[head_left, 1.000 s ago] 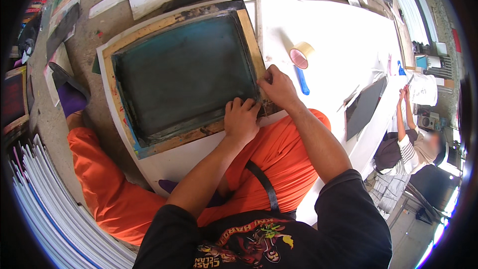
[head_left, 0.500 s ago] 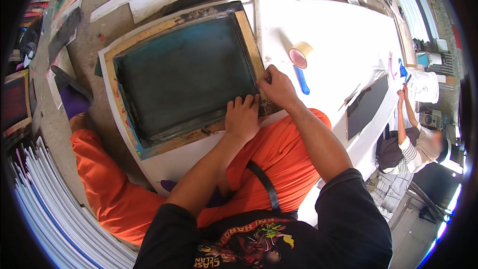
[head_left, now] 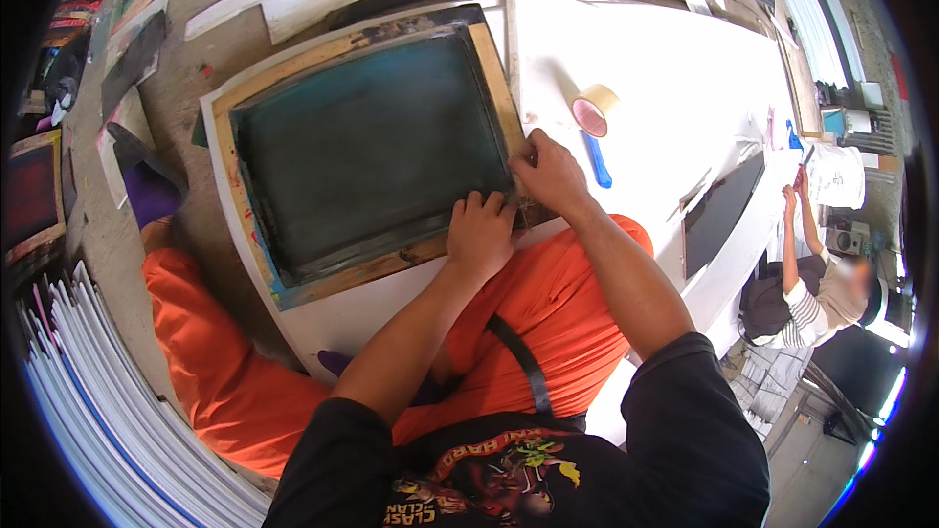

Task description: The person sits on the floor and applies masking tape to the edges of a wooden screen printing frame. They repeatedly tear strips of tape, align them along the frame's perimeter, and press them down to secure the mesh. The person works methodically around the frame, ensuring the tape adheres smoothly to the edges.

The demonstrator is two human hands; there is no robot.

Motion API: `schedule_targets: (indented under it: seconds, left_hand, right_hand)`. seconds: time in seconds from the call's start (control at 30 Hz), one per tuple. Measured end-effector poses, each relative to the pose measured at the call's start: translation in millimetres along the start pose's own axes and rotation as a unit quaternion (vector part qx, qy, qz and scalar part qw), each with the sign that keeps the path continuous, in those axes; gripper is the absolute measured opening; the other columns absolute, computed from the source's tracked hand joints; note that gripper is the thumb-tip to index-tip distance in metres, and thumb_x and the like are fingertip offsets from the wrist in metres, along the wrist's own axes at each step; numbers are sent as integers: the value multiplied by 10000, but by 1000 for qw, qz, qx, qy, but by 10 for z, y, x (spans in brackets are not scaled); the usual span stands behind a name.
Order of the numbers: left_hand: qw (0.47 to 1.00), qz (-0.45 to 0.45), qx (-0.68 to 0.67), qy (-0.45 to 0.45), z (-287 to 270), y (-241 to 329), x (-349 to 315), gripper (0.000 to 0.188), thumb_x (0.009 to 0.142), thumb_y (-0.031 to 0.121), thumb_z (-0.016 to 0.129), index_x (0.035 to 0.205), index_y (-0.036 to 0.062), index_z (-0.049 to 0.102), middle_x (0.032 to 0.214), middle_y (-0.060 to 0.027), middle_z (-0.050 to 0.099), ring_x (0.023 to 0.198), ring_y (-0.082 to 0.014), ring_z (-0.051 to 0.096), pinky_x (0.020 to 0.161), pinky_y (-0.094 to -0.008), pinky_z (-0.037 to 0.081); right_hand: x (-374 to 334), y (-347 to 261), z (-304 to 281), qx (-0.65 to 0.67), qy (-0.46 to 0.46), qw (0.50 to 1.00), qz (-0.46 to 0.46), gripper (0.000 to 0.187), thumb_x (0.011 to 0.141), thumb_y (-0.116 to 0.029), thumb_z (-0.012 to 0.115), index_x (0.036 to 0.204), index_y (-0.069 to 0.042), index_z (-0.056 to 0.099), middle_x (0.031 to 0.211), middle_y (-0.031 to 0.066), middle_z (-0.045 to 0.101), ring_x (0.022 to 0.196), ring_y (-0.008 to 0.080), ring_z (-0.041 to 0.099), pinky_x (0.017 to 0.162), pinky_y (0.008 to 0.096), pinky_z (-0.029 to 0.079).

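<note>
Fingers (head_left: 473, 205) of left hand (head_left: 479, 238), right hand (head_left: 552, 178) still curled at frame (head_left: 499, 81) corner; hold unclear.

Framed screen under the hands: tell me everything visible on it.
The framed screen looks like a screen-printing frame: four pale, wood-looking bars around a dark blue-green to blackish panel. Dark stains mark the bars, heaviest at the far side and the near right corner; red and blue flecks show on the left bar. It lies roughly flat, slightly turned, on a white sheet. The left hand touches its near right corner, the right hand its right edge. Mesh texture can't be made out.
</note>
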State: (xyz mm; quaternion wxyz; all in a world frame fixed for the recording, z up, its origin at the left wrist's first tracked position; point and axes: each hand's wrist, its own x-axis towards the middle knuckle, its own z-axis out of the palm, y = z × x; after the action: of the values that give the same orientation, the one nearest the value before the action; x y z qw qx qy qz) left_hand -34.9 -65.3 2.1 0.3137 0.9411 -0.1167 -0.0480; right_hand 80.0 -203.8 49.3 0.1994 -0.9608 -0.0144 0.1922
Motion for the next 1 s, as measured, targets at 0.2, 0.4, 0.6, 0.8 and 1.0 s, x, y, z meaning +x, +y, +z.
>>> schedule_targets:
  seconds: [0.2,0.4,0.6,0.8,1.0]
  left_hand:
    - [999,14,9,36,-497,-304,-454,497,835,353,825,1250,104,715,1164,-81,679,1109,-319,610,988,-476,471]
    - [981,-129,50,135,-1451,-1121,-1397,283,933,295,761,1085,60,720,1038,-122,701,1021,-337,649,916,-476,492]
    - [926,-356,24,122,-1799,-1653,-2029,308,1022,302,674,939,6,688,881,-179,707,822,-399,690,735,-494,534]
    - [906,-417,11,73,-1759,-1658,-1978,344,1000,326,690,911,-7,691,874,-215,719,829,-427,712,743,-511,545]
    - [898,-435,-12,68,-1739,-1730,-1970,321,949,289,732,911,-30,720,848,-223,737,832,-404,734,768,-474,561]
  right_hand:
    - [-231,-406,156,-138,17,960,-243,227,895,-169,665,1096,-69,694,1081,130,675,1080,347,630,920,500,534]
    - [-522,-1013,767,-51,-157,904,-395,359,855,-197,698,1184,-55,709,1105,123,674,1112,337,616,960,454,523]
    - [-808,-1667,1478,4,-211,880,-426,419,830,-249,713,1190,-36,711,1138,121,684,1125,334,616,945,462,543]
    - [-877,-1946,1785,21,-213,884,-415,497,809,-238,721,1266,-44,715,1153,112,684,1140,324,609,963,442,538]
    - [-941,-2099,1860,32,-220,897,-382,524,773,-243,741,1269,-71,739,1173,105,681,1151,321,602,981,451,520]
